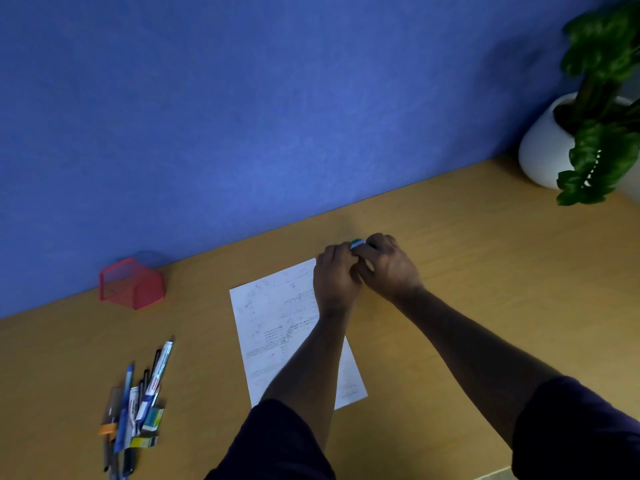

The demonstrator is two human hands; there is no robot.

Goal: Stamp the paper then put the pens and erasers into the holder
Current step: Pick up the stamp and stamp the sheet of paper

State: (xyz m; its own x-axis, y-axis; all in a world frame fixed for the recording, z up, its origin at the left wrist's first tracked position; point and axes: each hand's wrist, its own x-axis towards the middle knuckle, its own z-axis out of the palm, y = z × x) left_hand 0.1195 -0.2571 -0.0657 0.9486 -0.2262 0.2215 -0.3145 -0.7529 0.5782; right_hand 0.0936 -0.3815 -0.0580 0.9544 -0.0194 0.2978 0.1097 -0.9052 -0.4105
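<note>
A printed white paper (277, 327) lies on the wooden desk (450, 271). Past its far right corner, my left hand (336, 278) and my right hand (388, 268) meet and both grip a small stamp (357, 242), of which only a green and white tip shows between the fingers. A red mesh holder (131, 284) stands at the back left by the wall. Several pens (138, 393) and small boxed erasers (152, 419) lie in a pile at the front left.
A white pot (543, 147) with a green leafy plant (602, 98) stands at the back right corner. A blue wall (242, 116) runs along the desk's far edge.
</note>
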